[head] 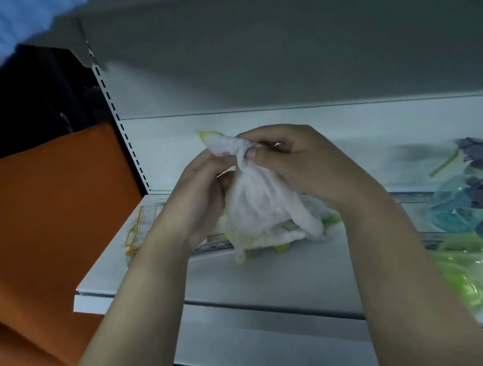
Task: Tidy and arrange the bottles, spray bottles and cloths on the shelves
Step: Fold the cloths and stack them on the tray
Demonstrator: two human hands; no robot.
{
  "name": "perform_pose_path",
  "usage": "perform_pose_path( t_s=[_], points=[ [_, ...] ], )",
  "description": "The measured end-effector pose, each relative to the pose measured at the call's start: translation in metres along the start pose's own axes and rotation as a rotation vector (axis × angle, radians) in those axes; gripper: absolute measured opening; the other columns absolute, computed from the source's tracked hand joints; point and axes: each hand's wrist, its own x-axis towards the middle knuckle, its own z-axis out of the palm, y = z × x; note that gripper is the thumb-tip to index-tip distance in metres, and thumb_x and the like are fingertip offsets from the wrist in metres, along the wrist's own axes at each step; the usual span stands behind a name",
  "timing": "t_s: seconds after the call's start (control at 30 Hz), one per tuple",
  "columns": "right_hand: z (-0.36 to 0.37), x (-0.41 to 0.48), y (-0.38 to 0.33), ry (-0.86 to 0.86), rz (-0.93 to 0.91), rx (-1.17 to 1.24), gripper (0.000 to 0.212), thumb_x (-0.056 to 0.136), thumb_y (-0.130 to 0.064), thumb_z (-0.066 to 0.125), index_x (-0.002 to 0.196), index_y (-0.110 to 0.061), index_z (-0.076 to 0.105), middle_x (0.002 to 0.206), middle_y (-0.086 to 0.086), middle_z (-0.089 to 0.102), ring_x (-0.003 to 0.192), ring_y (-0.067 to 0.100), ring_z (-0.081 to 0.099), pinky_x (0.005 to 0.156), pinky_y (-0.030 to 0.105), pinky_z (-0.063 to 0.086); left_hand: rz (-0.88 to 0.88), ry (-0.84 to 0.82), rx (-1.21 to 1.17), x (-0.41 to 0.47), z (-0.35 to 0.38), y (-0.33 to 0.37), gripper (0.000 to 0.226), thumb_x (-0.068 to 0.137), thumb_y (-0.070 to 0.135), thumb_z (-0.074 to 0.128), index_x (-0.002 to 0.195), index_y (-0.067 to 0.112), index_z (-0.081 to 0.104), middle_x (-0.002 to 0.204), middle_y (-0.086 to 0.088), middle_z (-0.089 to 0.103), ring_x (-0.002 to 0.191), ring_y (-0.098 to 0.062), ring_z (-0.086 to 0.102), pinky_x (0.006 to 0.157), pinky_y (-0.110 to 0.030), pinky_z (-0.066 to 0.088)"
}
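A white cloth with green-yellow edging [255,202] is bunched up and lifted over the white shelf [116,267]. My left hand [196,198] grips its left side and my right hand [295,160] pinches its gathered top. More white cloth [272,237] lies heaped on the shelf right under it. At the right stand spray bottles: a blue one with a dark trigger head [464,208], a green one [476,271] in front of it near the shelf edge, and another dark trigger head [481,151] behind. The image is blurred.
Thin yellow strings [133,237] lie at the shelf's left end. An orange panel [43,227] stands to the left of the shelving, next to the slotted upright [123,137]. Another shelf [285,339] sits lower in front. A grey shelf underside [274,25] hangs overhead.
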Motion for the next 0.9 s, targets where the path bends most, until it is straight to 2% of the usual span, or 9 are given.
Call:
perform_pose_path(
  t_s=[0.17,0.27,0.37,0.47,0.53,0.6,0.67,0.73,0.9],
  points=[
    [0.009,0.011,-0.009,0.049,-0.026,-0.114,0.023,0.097,-0.025,0.059,0.111,-0.039,0.072,0.105,-0.022,0.071,0.100,-0.007,0.062,0.082,0.015,0.044,0.085,0.114,0.133,-0.006,-0.019,0.018,0.023,0.102,0.016,0.051,0.114,0.005,0.066,0.104,-0.012,0.073,0.100,-0.027,0.068,0.092,-0.040,0.053],
    [0.011,0.020,-0.023,0.110,-0.030,-0.150,0.018,0.091,-0.033,0.065,0.105,-0.043,0.071,0.092,-0.008,0.068,0.085,0.008,0.065,0.069,0.031,0.049,0.148,0.145,0.298,-0.003,-0.026,0.039,0.021,0.102,0.019,0.052,0.116,0.010,0.065,0.102,-0.009,0.074,0.095,-0.025,0.071,0.084,-0.040,0.058],
    [0.013,0.032,-0.041,0.165,-0.004,-0.072,0.013,0.085,-0.049,0.069,0.094,-0.040,0.073,0.098,0.002,0.072,0.092,0.019,0.069,0.080,0.042,0.055,0.271,0.076,0.507,-0.001,-0.024,0.064,0.017,0.099,0.022,0.059,0.108,0.013,0.070,0.096,-0.013,0.072,0.091,-0.027,0.069,0.080,-0.044,0.055],
    [0.018,0.044,-0.056,0.228,-0.063,-0.129,0.022,0.086,-0.048,0.066,0.093,-0.028,0.073,0.085,-0.004,0.071,0.084,0.015,0.067,0.077,0.039,0.052,0.336,0.062,0.636,-0.002,-0.023,0.082,0.010,0.096,0.023,0.063,0.090,0.019,0.070,0.061,0.013,0.058,0.056,-0.001,0.050,0.052,-0.018,0.040],
    [0.022,0.049,-0.062,0.287,-0.109,-0.152,0.018,0.088,-0.042,0.063,0.087,-0.027,0.072,0.078,-0.006,0.068,0.077,0.012,0.064,0.071,0.036,0.050,0.309,0.086,0.653,-0.004,-0.030,0.087,0.019,0.093,0.029,0.068,0.093,0.010,0.069,0.065,0.006,0.058,0.053,-0.009,0.050,0.050,-0.024,0.040],
    [0.025,0.052,-0.066,0.377,-0.138,-0.189,0.014,0.091,-0.039,0.061,0.083,-0.030,0.068,0.073,-0.012,0.063,0.071,0.005,0.057,0.068,0.030,0.044,0.220,0.060,0.652,-0.009,-0.043,0.086,0.026,0.091,0.031,0.070,0.098,0.007,0.069,0.083,-0.009,0.071,0.067,-0.024,0.067,0.057,-0.035,0.052],
    [0.025,0.051,-0.068,0.459,-0.147,-0.197,0.013,0.092,-0.037,0.060,0.080,-0.032,0.064,0.068,-0.015,0.056,0.068,0.003,0.051,0.066,0.028,0.039,0.071,-0.001,0.662,-0.014,-0.062,0.076,0.022,0.090,0.032,0.071,0.097,0.011,0.072,0.089,-0.005,0.075,0.074,-0.019,0.071,0.057,-0.029,0.053],
    [0.025,0.049,-0.066,0.518,-0.126,-0.225,0.014,0.091,-0.036,0.059,0.080,-0.029,0.064,0.066,-0.013,0.054,0.066,0.004,0.049,0.065,0.028,0.038,-0.071,-0.070,0.649,-0.019,-0.083,0.059,0.026,0.090,0.031,0.071,0.094,0.006,0.072,0.085,-0.007,0.073,0.071,-0.012,0.066,0.060,-0.022,0.049],
    [0.020,0.035,-0.049,0.562,0.011,-0.356,0.026,0.095,-0.031,0.057,0.085,-0.009,0.066,0.066,-0.004,0.049,0.069,0.013,0.045,0.065,0.031,0.033,-0.224,-0.091,0.773,-0.026,-0.126,0.025,0.039,0.088,0.037,0.072,0.091,-0.001,0.067,0.068,-0.003,0.047,0.064,-0.017,0.040,0.063,-0.031,0.029]
  ],
)
